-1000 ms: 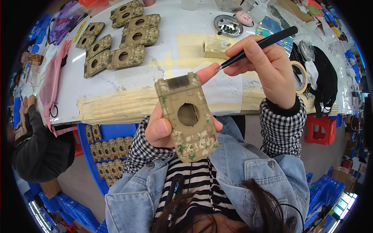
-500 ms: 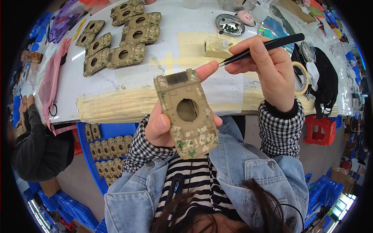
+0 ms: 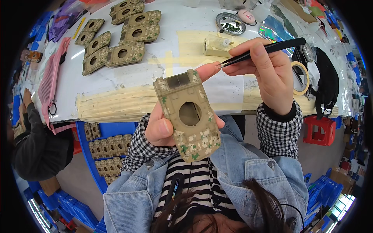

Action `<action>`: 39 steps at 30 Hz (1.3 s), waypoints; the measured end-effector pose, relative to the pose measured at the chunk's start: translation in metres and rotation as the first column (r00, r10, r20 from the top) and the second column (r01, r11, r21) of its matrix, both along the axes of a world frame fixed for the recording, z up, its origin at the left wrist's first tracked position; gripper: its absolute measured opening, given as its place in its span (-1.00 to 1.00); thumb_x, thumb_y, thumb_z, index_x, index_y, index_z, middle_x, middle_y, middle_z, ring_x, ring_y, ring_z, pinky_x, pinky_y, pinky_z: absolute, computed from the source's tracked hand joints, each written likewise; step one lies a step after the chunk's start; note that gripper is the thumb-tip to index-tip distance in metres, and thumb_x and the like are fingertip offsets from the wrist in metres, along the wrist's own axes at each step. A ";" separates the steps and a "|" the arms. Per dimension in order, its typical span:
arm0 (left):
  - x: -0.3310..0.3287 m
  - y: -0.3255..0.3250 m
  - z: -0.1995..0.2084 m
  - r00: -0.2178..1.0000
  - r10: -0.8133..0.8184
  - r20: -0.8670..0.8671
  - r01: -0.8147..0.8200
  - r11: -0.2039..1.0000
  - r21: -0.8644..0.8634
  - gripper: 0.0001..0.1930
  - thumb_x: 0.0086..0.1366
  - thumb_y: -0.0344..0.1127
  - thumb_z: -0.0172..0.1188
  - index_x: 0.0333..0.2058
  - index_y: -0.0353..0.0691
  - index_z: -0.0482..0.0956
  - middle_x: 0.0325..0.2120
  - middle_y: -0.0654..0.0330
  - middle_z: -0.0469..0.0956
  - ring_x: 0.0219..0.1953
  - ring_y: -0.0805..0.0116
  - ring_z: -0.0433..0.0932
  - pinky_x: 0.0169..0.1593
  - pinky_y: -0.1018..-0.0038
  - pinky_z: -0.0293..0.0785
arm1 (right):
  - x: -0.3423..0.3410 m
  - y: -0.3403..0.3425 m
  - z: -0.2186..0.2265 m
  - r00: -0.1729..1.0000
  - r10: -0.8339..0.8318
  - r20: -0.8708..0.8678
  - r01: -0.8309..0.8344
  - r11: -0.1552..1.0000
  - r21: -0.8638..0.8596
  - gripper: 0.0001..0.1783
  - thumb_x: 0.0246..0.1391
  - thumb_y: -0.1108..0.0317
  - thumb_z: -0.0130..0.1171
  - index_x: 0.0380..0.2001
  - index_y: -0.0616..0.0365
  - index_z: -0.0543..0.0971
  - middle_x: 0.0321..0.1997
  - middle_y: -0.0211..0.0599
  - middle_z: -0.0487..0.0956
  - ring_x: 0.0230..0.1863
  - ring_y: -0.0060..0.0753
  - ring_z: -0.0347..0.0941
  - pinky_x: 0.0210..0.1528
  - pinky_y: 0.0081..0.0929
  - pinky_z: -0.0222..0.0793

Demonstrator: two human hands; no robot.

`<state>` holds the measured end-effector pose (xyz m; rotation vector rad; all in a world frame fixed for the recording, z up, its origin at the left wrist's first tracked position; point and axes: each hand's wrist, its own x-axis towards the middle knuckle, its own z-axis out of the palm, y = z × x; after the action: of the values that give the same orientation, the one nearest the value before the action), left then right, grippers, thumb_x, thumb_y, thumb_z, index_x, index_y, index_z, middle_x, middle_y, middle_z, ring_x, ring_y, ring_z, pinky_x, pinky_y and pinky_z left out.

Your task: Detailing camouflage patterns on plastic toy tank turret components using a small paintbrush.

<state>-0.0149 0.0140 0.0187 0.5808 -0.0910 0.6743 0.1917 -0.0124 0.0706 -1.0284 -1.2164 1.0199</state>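
A toy tank hull (image 3: 196, 136) in tan, green and cream camouflage rests in my left hand (image 3: 159, 128), which is closed around it with the thumb on the near left side. The hull has a round hole in its top and a dark grille at the far end. My left index finger sticks out past that far end. In my right hand (image 3: 274, 73) is a pair of black tweezers (image 3: 281, 44), pinched between thumb and fingers. Their thin tips touch or nearly touch my left index fingertip; anything between them is too small to make out.
Several similar hulls (image 3: 126, 54) lie on the white table at the far left. A round metal dish (image 3: 220, 18) holds small dark green parts, near a pale block (image 3: 211, 46). A tape roll (image 3: 307, 83) lies right. More hulls fill a blue tray (image 3: 91, 165) below; a person (image 3: 42, 139) sits left.
The hull has tilted a little and its near end has shifted slightly down and right. The tweezer tips have moved slightly left and down along my left index fingertip.
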 end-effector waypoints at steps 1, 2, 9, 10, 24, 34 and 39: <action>-0.001 0.000 0.001 1.000 0.001 -0.025 -0.001 1.000 0.012 0.06 -0.02 0.04 0.33 0.27 -0.34 -0.15 0.31 -0.12 -0.22 -0.06 -0.01 0.51 -0.05 0.16 0.52 | 0.000 0.000 0.001 0.999 0.000 0.043 0.001 1.000 -0.007 -0.62 0.28 0.21 -0.13 -0.27 0.36 0.50 -0.35 -0.18 0.58 -0.34 -0.39 0.59 -0.27 -0.54 0.54; -0.001 0.001 0.002 0.999 0.010 -0.053 -0.009 1.000 0.026 0.06 -0.01 0.04 0.33 0.27 -0.33 -0.14 0.30 -0.12 -0.21 -0.06 -0.01 0.51 -0.05 0.15 0.52 | 0.000 -0.001 0.003 0.996 0.001 0.085 0.000 1.000 -0.014 -0.59 0.30 0.19 -0.19 -0.26 0.38 0.48 -0.34 -0.14 0.57 -0.33 -0.36 0.59 -0.25 -0.52 0.55; 0.002 -0.001 0.002 0.994 0.065 -0.093 -0.060 0.996 0.060 -0.02 0.05 -0.01 0.29 0.26 -0.32 -0.12 0.30 -0.12 -0.18 -0.06 -0.06 0.50 -0.05 0.12 0.52 | -0.002 -0.002 0.002 0.991 -0.024 0.134 0.024 1.000 -0.001 -0.57 0.32 0.19 -0.24 -0.24 0.41 0.45 -0.31 -0.08 0.56 -0.32 -0.30 0.59 -0.23 -0.49 0.55; 0.002 -0.001 0.003 0.994 0.064 -0.088 -0.059 0.996 0.061 -0.03 0.06 -0.02 0.29 0.27 -0.31 -0.12 0.30 -0.12 -0.17 -0.06 -0.07 0.50 -0.05 0.12 0.52 | -0.003 -0.003 0.002 0.985 -0.044 0.167 0.038 0.999 0.036 -0.58 0.32 0.20 -0.23 -0.24 0.41 0.45 -0.30 -0.08 0.56 -0.32 -0.29 0.59 -0.23 -0.48 0.55; 0.004 0.001 0.003 0.994 0.076 -0.084 -0.070 0.995 0.076 0.05 0.04 0.03 0.28 0.27 -0.37 -0.22 0.32 -0.04 -0.24 -0.05 -0.01 0.50 -0.05 0.17 0.51 | -0.018 -0.010 -0.022 0.979 -0.178 -0.102 0.195 0.964 0.183 -0.63 0.29 0.26 -0.14 -0.24 0.43 0.48 -0.24 -0.11 0.54 -0.24 -0.28 0.57 -0.14 -0.41 0.55; 0.005 0.001 0.002 0.985 0.122 -0.123 -0.099 0.979 0.180 0.07 -0.02 0.07 0.31 0.25 -0.43 -0.13 0.31 -0.12 -0.26 -0.10 0.04 0.54 -0.07 0.19 0.51 | -0.023 -0.009 -0.021 0.970 -0.171 -0.173 0.190 0.976 0.102 -0.57 0.29 0.19 -0.15 -0.26 0.45 0.49 -0.31 -0.03 0.56 -0.26 -0.24 0.58 -0.17 -0.40 0.57; 0.006 0.000 0.000 0.987 0.118 -0.107 -0.099 0.981 0.166 0.06 -0.02 0.02 0.33 0.25 -0.43 -0.13 0.31 -0.12 -0.27 -0.09 0.04 0.53 -0.05 0.18 0.51 | -0.024 -0.008 -0.021 0.970 -0.175 -0.170 0.192 0.977 0.095 -0.55 0.29 0.18 -0.15 -0.27 0.46 0.48 -0.32 -0.01 0.57 -0.26 -0.23 0.58 -0.18 -0.40 0.57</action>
<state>-0.0094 0.0140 0.0190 0.7833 -0.0040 0.7417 0.1678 -0.0206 0.0501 -0.9352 -1.0143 0.8640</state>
